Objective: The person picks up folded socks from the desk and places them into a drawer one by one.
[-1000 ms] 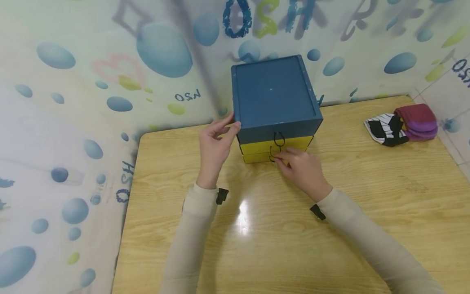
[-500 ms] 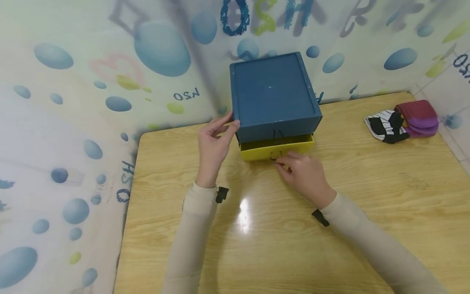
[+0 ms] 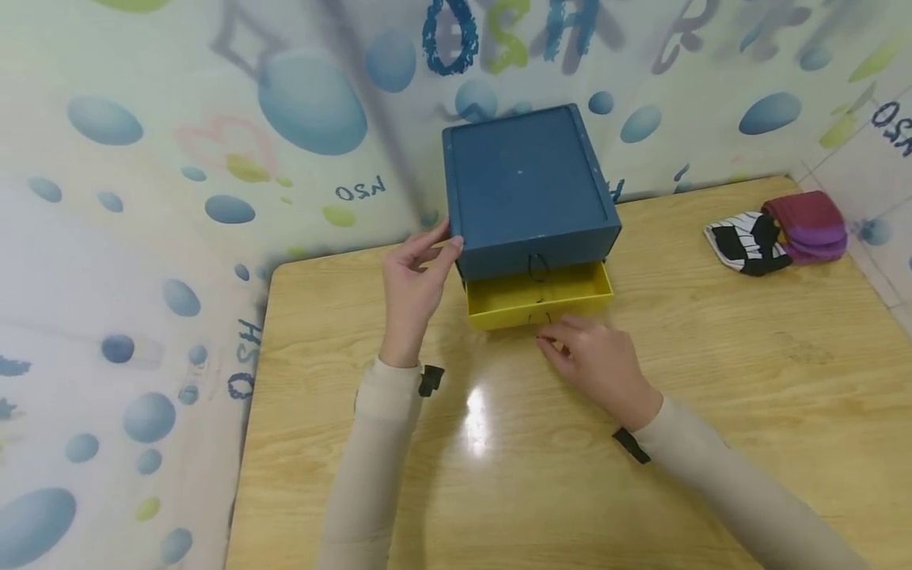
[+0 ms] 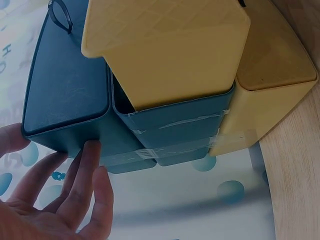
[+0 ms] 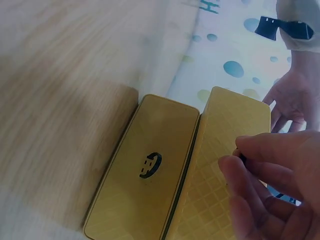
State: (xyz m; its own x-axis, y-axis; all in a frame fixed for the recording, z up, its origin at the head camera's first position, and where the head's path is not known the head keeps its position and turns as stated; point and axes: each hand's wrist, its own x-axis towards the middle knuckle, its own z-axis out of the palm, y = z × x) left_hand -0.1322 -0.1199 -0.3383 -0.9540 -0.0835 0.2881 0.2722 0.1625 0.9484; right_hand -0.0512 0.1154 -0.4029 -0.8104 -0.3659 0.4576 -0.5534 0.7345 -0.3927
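Note:
A three-tier drawer box with a blue top (image 3: 523, 178) stands against the wall. Its middle yellow drawer (image 3: 506, 318) is partly pulled out, and its inside shows from above. My right hand (image 3: 598, 360) pinches the black loop handle (image 5: 242, 158) of that drawer between thumb and fingertips. Below it, the bottom yellow drawer (image 5: 152, 150) is pushed in, its own black loop handle (image 5: 151, 165) hanging on the front. My left hand (image 3: 413, 289) touches the box's front left corner, with its spread fingers (image 4: 90, 157) against the side of the blue top drawer (image 4: 70, 75).
Folded maroon and purple cloth (image 3: 808, 226) and a black-and-white patterned piece (image 3: 748, 244) lie at the right back of the wooden table (image 3: 556, 483). A wall (image 3: 178, 237) with blue spots borders the table behind and at left.
The middle yellow drawer has slid out of the box toward me, with my right hand moving back and slightly right along with its handle. My left hand stays at the box corner.

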